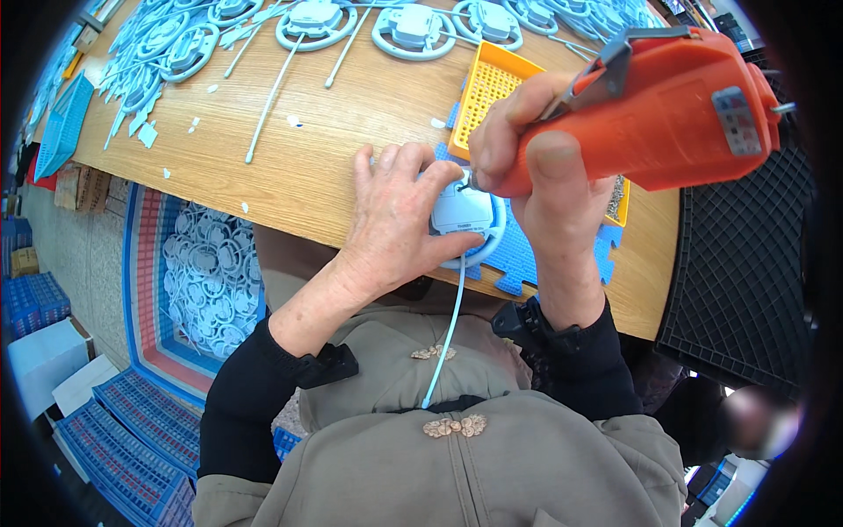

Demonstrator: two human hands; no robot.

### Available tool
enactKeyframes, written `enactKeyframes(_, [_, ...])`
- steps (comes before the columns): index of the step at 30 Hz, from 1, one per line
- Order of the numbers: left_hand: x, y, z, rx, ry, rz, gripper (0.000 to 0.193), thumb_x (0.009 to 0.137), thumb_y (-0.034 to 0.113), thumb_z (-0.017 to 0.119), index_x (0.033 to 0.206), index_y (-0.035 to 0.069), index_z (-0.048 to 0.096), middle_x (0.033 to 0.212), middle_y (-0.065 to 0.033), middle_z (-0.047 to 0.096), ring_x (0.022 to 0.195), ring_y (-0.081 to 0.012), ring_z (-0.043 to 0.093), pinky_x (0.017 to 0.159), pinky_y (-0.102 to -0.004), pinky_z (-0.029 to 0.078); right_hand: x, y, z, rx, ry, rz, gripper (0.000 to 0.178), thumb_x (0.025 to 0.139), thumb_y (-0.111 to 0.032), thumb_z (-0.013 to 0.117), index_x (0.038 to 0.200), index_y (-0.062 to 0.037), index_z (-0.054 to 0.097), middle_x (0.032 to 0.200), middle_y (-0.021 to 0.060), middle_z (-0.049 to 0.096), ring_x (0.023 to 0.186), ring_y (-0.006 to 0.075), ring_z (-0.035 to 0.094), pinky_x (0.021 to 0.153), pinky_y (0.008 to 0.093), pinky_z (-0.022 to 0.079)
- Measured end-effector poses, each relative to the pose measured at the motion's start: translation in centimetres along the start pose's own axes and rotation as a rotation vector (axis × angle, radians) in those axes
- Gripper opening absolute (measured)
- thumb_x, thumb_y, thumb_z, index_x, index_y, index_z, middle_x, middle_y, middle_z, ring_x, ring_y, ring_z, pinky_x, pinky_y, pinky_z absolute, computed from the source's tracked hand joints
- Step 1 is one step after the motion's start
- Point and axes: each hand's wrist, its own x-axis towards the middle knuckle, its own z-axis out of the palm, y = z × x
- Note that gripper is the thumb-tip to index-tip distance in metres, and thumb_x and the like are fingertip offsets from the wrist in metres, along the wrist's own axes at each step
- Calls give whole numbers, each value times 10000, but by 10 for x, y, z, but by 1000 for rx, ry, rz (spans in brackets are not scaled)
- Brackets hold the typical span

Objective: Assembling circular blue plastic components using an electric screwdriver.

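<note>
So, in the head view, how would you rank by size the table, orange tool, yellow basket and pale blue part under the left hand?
Largest to smallest:
1. Table
2. Orange tool, probably enlarged by nearness to the camera
3. Yellow basket and pale blue part: too close to rank, both partly covered

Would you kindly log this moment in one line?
left hand: holding light-blue part | right hand: gripping orange screwdriver, aimed at part | blue mat: underneath
</note>
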Motion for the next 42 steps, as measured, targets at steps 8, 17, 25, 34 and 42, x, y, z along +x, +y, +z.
enactKeyframes(8, [-57, -13, -71, 196, 72, -173, 604, 580, 302, 845, 1065, 54, 584, 1076, -130, 510, 1035, -309, 484, 923, -414, 349, 16, -17, -58, 140, 121, -1, 539, 850, -596, 604, 1008, -82, 575, 705, 19, 548, 563, 123, 506, 552, 287, 439])
enactKeyframes(17, [-105, -41, -143, 556, 103, -471, 514, 710, 113, 739, 1184, 39, 554, 1199, -160, 513, 1151, -339, 475, 1008, -430, 341, 47, 29, -79, 5, 344, -56, 388, 867, -408, 683, 956, -50, 563, 664, 53, 571, 577, 157, 543, 600, 337, 469])
enactKeyframes(25, [53, -130, -100, 465, 196, -204, 533, 787, 280, 713, 1248, 71, 545, 1211, -154, 544, 1150, -341, 502, 950, -433, 379, 49, 39, -77, -9, 340, -4, 391, 859, -400, 696, 947, -55, 534, 654, 60, 575, 555, 166, 561, 549, 299, 475])
enactKeyframes(34, [134, -168, -74, 803, 108, -360, 577, 837, 494, 625, 1271, 119, 562, 1269, -99, 559, 1213, -290, 476, 975, -528, 336, 49, 46, -81, 29, 360, 16, 403, 837, -420, 718, 904, -75, 522, 650, 50, 562, 559, 162, 561, 542, 296, 476])
enactKeyframes(42, [85, -134, -95, 672, 301, -209, 483, 745, 351, 694, 1138, 82, 614, 1060, -95, 642, 1062, -266, 543, 945, -458, 343, 47, 32, -90, 28, 352, -66, 376, 866, -393, 694, 938, -64, 524, 657, 41, 569, 559, 139, 560, 540, 273, 471])
